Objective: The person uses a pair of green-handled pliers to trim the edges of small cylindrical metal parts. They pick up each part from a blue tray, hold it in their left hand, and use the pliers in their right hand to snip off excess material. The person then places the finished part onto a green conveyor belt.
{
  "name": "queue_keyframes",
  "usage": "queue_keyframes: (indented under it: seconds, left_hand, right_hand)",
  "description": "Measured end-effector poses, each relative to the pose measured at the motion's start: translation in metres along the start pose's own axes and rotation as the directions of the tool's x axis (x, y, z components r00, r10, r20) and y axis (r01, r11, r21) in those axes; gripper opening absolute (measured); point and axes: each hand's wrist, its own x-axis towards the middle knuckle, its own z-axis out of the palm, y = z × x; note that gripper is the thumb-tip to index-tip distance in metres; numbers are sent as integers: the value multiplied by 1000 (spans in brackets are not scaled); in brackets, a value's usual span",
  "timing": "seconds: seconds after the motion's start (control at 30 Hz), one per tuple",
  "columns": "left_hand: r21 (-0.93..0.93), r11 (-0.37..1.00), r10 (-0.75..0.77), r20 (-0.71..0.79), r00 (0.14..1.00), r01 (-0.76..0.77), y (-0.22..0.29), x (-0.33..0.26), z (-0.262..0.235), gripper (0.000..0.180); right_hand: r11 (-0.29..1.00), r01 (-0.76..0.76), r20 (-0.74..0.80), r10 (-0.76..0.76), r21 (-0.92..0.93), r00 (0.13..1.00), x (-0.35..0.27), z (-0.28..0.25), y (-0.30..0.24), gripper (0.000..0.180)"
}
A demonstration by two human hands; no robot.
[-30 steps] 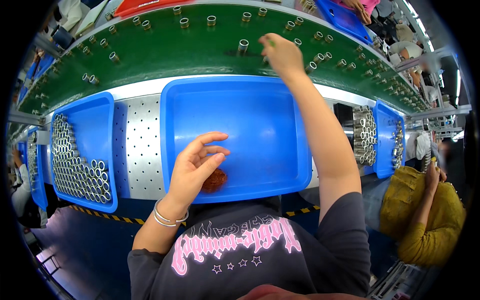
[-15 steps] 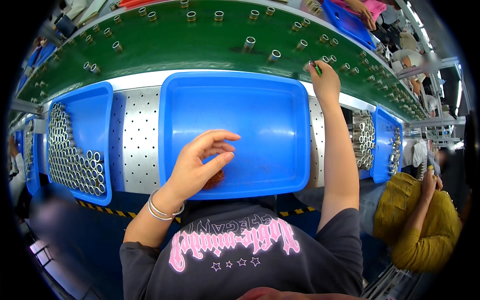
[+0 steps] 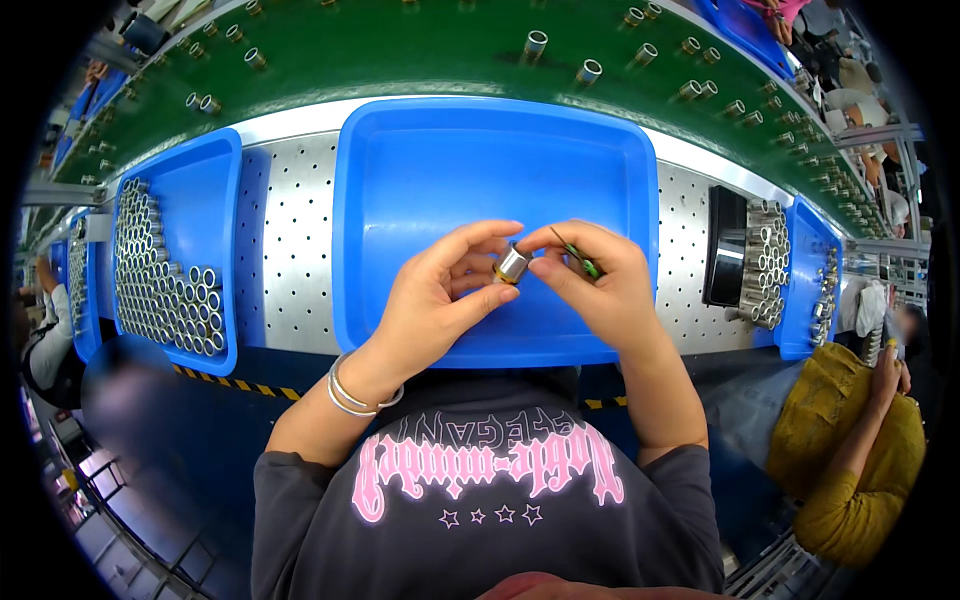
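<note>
1 head-worn fisheye view looks steeply down from close above the large blue plastic tray (image 3: 430,180) at centre, facing the far green conveyor belt (image 3: 400,60); straight edges bend near the rim.

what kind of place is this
Likely a factory assembly line: a green conveyor belt carrying small metal cylinders, blue bins stacked with metal tubes, and other workers alongside.

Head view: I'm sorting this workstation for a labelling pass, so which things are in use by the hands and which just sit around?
In use:
left hand
right hand
small metal cylinder pinched between both
thin green tool in the right hand
middle blue tray beneath them

Sitting around:
left blue tray of metal tubes
right tube stack
green conveyor with upright cylinders
</note>
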Motion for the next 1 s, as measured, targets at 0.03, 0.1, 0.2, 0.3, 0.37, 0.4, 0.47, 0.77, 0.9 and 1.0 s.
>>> queue_keyframes:
  seconds: [0.03,0.1,0.2,0.3,0.37,0.4,0.47,0.77,0.9,1.0]
  left_hand:
    - [61,998,26,-22,999,-24,0,-1,2,45]
    - [215,973,86,-20,996,-80,-1,-2,2,45]
    - [317,940,125,36,991,-130,-1,-2,2,45]
    - [48,998,28,16,999,-29,-3,-5,0,45]
    - [-183,980,-77,3,997,76,-2,-6,-3,44]
    - [-247,964,-105,-2,994,101,0,-6,-4,43]
    - [-371,917,-159,-7,987,145,4,-5,-4,44]
    - [-402,908,-137,-16,990,119,3,-7,-3,45]
    - [-455,879,-158,2,988,141,5,-6,-5,46]
    - [-481,865,-166,-8,986,142,5,-5,-5,46]
  right_hand:
    - [996,39,-13,-40,-80,999,-3,2,-5,18]
    - [965,112,-30,-122,-238,992,-7,8,-12,22]
    - [848,310,74,-310,-430,948,-9,16,-11,24]
    - [945,231,22,-232,-232,972,-10,16,-10,17]
    - [997,74,8,-74,23,997,-12,11,-9,11]
    - [980,-51,28,46,194,999,-13,6,-10,9]
    - [897,-177,68,163,405,984,-15,2,-5,7]
    - [755,-1,15,-11,655,1000,-11,22,2,4]
    - [778,-50,-6,69,626,998,-14,10,3,6]
    - [854,43,-98,10,518,995,-15,12,7,6]
